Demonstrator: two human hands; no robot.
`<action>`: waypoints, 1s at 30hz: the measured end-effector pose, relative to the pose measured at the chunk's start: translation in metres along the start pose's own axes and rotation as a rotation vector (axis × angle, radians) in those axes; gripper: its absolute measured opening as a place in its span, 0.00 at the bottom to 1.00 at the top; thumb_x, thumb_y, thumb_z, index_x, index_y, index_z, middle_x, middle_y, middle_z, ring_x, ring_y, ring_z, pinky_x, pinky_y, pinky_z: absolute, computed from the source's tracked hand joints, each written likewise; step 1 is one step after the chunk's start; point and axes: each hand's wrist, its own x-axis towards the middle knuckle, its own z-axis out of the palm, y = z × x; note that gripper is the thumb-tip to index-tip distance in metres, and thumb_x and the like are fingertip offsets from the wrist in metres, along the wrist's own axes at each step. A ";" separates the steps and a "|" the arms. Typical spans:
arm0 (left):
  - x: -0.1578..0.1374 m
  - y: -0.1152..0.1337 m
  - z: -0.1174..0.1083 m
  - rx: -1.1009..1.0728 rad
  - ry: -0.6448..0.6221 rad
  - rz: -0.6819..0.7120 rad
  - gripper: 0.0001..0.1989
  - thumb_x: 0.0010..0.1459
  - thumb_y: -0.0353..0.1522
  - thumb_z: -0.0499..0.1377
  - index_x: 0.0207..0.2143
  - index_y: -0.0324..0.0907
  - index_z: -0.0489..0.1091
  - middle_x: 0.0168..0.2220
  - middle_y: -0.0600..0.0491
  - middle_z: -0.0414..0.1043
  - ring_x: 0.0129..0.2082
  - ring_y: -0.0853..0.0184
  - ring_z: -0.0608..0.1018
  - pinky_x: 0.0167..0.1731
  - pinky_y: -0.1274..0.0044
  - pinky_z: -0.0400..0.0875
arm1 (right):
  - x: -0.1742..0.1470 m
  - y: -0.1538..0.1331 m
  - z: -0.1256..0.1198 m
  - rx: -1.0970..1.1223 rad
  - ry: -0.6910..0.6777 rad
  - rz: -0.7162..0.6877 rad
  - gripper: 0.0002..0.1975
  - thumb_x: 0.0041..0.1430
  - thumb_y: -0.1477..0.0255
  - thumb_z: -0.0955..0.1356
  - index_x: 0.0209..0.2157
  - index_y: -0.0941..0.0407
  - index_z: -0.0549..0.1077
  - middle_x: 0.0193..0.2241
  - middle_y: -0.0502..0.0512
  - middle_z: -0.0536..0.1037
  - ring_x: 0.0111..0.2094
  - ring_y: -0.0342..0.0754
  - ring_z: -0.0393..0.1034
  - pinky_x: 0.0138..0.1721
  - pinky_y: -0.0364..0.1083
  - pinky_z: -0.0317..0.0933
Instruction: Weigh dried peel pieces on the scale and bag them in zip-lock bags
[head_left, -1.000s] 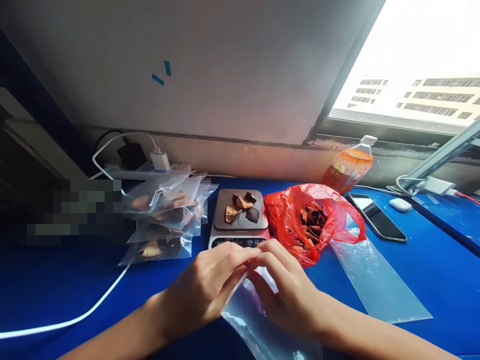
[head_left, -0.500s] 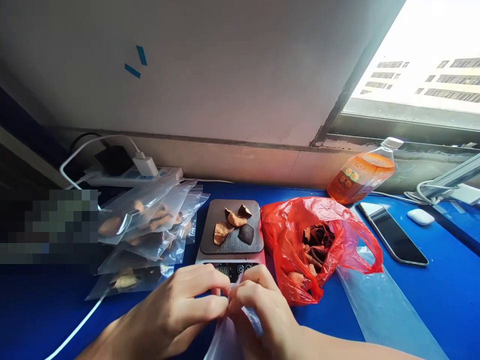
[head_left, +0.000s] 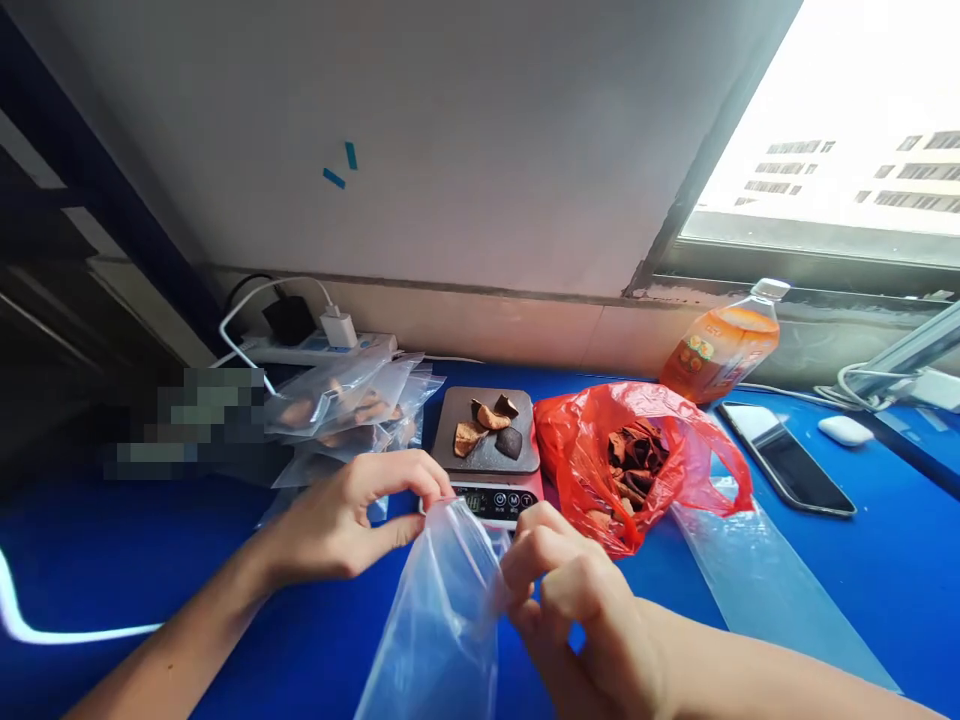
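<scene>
My left hand (head_left: 382, 515) pinches one top corner of a clear plastic bag (head_left: 446, 610) between thumb and fingers. On the bag's other side, my right hand (head_left: 574, 590) has its fingers closed on the edge, slightly blurred. The bag hangs down toward me and looks flat, with its mouth near the scale. Just beyond it, a kitchen scale (head_left: 450, 400) carries several dried brown peel-like pieces (head_left: 493, 418); its display is partly covered and I cannot read it. Right of the scale, an open red plastic bag (head_left: 570, 450) holds more dark dried pieces (head_left: 637, 460).
Filled clear bags (head_left: 337, 400) lie piled on the left, before a power strip (head_left: 371, 347) with chargers. At the right are a bottle of orange drink (head_left: 724, 345), a phone (head_left: 787, 460), a white earbud case (head_left: 845, 431) and a flat clear bag (head_left: 787, 590).
My hands have moved apart, and the clear bag's top now spreads between them. The view has shifted, so the scale's display shows more. The pieces on the scale stay as they were.
</scene>
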 end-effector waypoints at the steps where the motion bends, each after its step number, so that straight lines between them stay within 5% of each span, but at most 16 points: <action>1: -0.002 0.004 -0.003 -0.062 -0.013 0.045 0.07 0.63 0.33 0.54 0.36 0.40 0.71 0.42 0.49 0.74 0.41 0.66 0.76 0.43 0.76 0.69 | -0.001 0.000 0.003 -0.041 -0.027 -0.015 0.15 0.52 0.86 0.60 0.35 0.54 0.53 0.28 0.50 0.65 0.28 0.42 0.60 0.33 0.45 0.60; 8: -0.012 0.036 -0.001 -0.311 -0.110 0.139 0.28 0.57 0.55 0.52 0.40 0.40 0.72 0.41 0.46 0.74 0.41 0.60 0.74 0.45 0.71 0.68 | -0.015 0.000 0.021 -0.171 -0.039 -0.002 0.12 0.55 0.86 0.59 0.36 0.55 0.55 0.30 0.52 0.64 0.30 0.42 0.59 0.30 0.43 0.59; 14: -0.013 0.035 0.001 -0.118 -0.184 0.122 0.05 0.58 0.29 0.59 0.38 0.39 0.72 0.35 0.50 0.73 0.35 0.68 0.75 0.38 0.77 0.69 | -0.026 -0.004 0.028 -0.190 0.043 0.024 0.11 0.55 0.85 0.60 0.34 0.55 0.55 0.30 0.51 0.64 0.29 0.42 0.59 0.29 0.43 0.57; 19: -0.017 0.032 -0.008 -0.168 -0.180 0.080 0.09 0.58 0.32 0.61 0.42 0.40 0.71 0.26 0.55 0.73 0.30 0.69 0.75 0.40 0.76 0.68 | -0.021 -0.005 0.024 -0.197 0.087 0.235 0.11 0.57 0.78 0.65 0.37 0.54 0.57 0.26 0.47 0.65 0.25 0.40 0.61 0.26 0.41 0.58; 24: -0.011 0.030 -0.004 0.011 -0.244 -0.091 0.13 0.62 0.30 0.54 0.47 0.39 0.72 0.29 0.52 0.77 0.29 0.69 0.78 0.32 0.81 0.68 | -0.003 0.008 0.004 -0.103 0.032 0.391 0.03 0.61 0.71 0.65 0.35 0.56 0.65 0.23 0.47 0.70 0.24 0.39 0.64 0.25 0.39 0.59; 27: -0.005 0.027 0.002 0.052 -0.230 -0.127 0.11 0.63 0.31 0.54 0.41 0.38 0.74 0.30 0.52 0.77 0.31 0.69 0.78 0.32 0.81 0.68 | 0.022 0.039 -0.013 -0.339 0.132 0.401 0.06 0.62 0.70 0.63 0.33 0.57 0.69 0.29 0.53 0.76 0.31 0.42 0.69 0.33 0.41 0.63; 30: -0.001 0.025 0.007 0.067 -0.235 -0.090 0.10 0.62 0.30 0.53 0.36 0.37 0.74 0.32 0.52 0.77 0.32 0.68 0.77 0.33 0.81 0.67 | 0.049 0.079 -0.022 -0.744 -0.086 0.573 0.10 0.61 0.69 0.64 0.39 0.58 0.73 0.37 0.58 0.78 0.38 0.47 0.72 0.39 0.44 0.63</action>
